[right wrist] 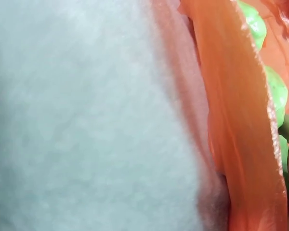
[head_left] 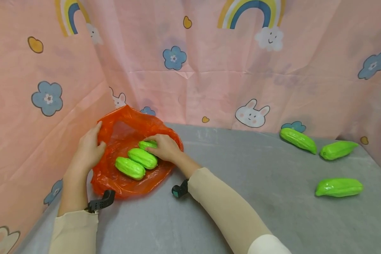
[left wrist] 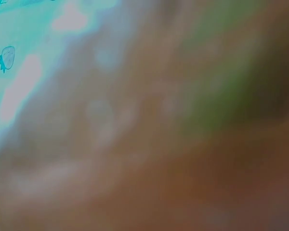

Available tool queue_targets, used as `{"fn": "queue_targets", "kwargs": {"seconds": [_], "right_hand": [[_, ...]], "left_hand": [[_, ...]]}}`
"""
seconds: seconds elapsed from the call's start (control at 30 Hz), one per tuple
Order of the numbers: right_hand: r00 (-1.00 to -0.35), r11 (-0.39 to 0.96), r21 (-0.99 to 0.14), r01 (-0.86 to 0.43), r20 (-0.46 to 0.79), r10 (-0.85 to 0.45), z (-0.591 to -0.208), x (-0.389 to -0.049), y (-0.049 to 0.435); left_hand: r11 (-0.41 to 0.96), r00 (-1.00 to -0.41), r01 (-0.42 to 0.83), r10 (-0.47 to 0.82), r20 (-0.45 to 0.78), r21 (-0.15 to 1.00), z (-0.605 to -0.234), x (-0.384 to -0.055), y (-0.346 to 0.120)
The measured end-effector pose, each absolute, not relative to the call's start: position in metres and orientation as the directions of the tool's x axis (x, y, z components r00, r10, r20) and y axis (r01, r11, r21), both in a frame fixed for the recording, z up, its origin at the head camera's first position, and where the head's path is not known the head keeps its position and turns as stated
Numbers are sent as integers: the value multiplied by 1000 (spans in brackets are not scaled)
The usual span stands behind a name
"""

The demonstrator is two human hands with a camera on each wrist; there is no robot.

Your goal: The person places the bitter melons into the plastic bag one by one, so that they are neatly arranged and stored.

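Bright green, glossy, ribbed, elongated vegetable (head_left: pixel 148 144), farthest of three in the bag: right hand (head_left: pixel 165 146) has thumb and fingers clamped on it, reaching in over the bag's right rim. Middle green vegetable (head_left: pixel 143 157) lies just beside it; nearest green vegetable (head_left: pixel 130 168) lies next to that one, toward the front left. All three lie inside a thin, crinkled, orange-red plastic bag (head_left: pixel 114 188), mouth spread wide. Left hand (head_left: pixel 89 146) holds the bag's left rim between thumb and fingers. Left wrist view is mostly blur; right wrist view shows the bag's rim, with bits of green behind it.

Bag sits on the left part of a grey cloth-like surface (head_left: pixel 228 169). Well apart, on the right: slanted green vegetable (head_left: pixel 298 140) at the back, pointed green vegetable (head_left: pixel 338 150) just beside it, third loose green vegetable (head_left: pixel 339 187) nearer the front. Beige sleeves (head_left: pixel 228 204), black wrist devices (head_left: pixel 102 201). Behind: pink fabric backdrop (head_left: pixel 209 91) printed with rainbows, blue flowers, bunnies.
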State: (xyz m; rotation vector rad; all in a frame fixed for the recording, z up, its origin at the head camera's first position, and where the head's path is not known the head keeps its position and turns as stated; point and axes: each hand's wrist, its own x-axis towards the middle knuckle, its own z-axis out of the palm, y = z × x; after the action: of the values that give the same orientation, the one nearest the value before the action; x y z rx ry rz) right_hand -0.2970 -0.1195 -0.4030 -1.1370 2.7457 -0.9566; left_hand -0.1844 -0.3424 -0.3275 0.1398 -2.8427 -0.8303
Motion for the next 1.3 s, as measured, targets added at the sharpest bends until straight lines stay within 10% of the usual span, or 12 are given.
{"fn": "queue_targets", "kwargs": {"seconds": [1.3], "right_hand": [[-536,411,-363,-836,387,-750,-307,-238,-22]], "left_hand": [[854,-982,-17,-112,152,520,-326,-182,-348]]}}
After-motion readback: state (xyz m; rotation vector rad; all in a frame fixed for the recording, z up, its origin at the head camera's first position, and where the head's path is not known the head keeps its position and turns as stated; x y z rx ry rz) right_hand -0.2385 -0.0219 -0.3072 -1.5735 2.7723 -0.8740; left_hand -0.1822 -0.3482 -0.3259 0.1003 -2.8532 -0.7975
